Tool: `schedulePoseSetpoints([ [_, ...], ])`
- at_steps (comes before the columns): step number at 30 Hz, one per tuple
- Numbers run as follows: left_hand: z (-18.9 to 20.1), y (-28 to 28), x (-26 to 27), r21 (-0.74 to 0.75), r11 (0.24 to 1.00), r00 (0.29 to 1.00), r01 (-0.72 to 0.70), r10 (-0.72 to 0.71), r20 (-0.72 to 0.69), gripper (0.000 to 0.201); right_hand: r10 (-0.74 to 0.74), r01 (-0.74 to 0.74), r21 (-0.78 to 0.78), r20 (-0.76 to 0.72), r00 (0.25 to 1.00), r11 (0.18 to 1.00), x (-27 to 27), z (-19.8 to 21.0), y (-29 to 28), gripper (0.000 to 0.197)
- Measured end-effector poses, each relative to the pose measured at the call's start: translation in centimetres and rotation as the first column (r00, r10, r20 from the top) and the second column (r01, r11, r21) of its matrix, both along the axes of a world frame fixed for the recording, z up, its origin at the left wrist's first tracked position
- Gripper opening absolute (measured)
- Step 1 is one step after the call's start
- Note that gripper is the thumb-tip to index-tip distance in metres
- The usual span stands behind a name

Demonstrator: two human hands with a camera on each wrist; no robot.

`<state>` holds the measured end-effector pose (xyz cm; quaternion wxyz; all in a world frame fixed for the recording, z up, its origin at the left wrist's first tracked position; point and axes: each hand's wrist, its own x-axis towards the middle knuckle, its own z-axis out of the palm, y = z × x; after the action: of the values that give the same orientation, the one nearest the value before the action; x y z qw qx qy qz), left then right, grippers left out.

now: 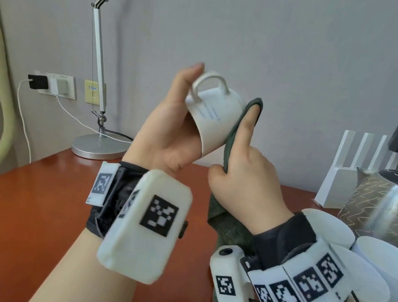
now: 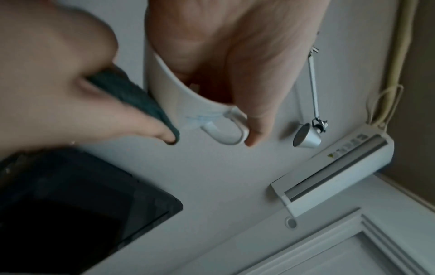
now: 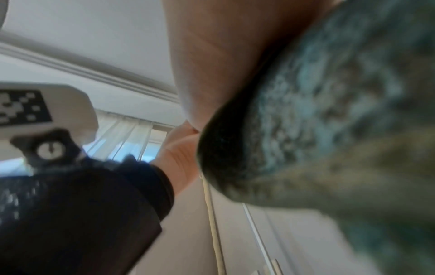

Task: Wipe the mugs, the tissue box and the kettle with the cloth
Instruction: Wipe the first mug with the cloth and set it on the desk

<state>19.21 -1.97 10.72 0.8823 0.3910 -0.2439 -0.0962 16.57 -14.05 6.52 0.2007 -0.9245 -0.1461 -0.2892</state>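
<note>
**Mug held in the air, cloth pressed to its side**

White mug (image 1: 213,113) is off the desk, held tilted above its far middle, handle up, open mouth turned down toward the left palm. Faint blue print shows on the wall of the mug.

Left hand (image 1: 168,124) holds the mug: fingers go into the mouth, and 1 fingertip rests against the handle, clearest in the left wrist view (image 2: 253,137).

Green cloth (image 1: 240,128) lies against the mug's right side. Right hand (image 1: 248,172) grips the cloth: index finger stretched straight up along it, pressing it to the mug wall, the other fingers curled round the bunched lower part. The cloth's tail hangs below the right wrist toward the desk. Right wrist view is filled by blurred cloth (image 3: 329,130); no finger detail there.

Red-brown desk (image 1: 34,205) carries the rest. Near its right edge stand 2 more white mugs (image 1: 379,271), partly hidden behind the right wrist rig. Just behind them is the patterned metal kettle (image 1: 385,211) with a dark lid. At the far left corner sits the round base of a silver desk lamp (image 1: 99,146). A white slatted stand (image 1: 349,170) is against the wall at the far right.
</note>
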Motion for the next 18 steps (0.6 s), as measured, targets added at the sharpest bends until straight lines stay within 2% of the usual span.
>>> schedulePoseSetpoints([
  [3,0.1,0.5,0.4,-0.132,0.990,0.998,0.058,-0.062,-0.026,0.059,-0.020,0.020,-0.035,-0.008,1.000,0.999,0.3,-0.6,0.3,0.100],
  [9,-0.4,0.7,1.0,-0.229,0.966,0.989,0.116,-0.134,-0.068,0.063,-0.009,0.010,-0.018,0.044,0.999,1.000,-0.1,-0.2,0.6,0.099],
  [13,-0.3,0.0,0.6,-0.197,0.980,0.997,0.010,-0.024,-0.069,0.014,0.011,-0.009,-0.076,0.036,0.999,0.997,-0.4,-0.5,1.6,0.099],
  [15,-0.3,0.0,0.6,-0.200,0.979,0.998,-0.024,0.011,-0.067,0.014,0.026,-0.022,-0.102,0.044,0.999,0.995,-0.4,-1.0,2.2,0.098],
  [18,-0.4,0.2,1.0,-0.221,0.975,0.999,-0.001,-0.009,-0.044,0.019,0.038,-0.032,-0.108,0.054,0.998,0.994,-0.2,-1.3,2.4,0.098],
])
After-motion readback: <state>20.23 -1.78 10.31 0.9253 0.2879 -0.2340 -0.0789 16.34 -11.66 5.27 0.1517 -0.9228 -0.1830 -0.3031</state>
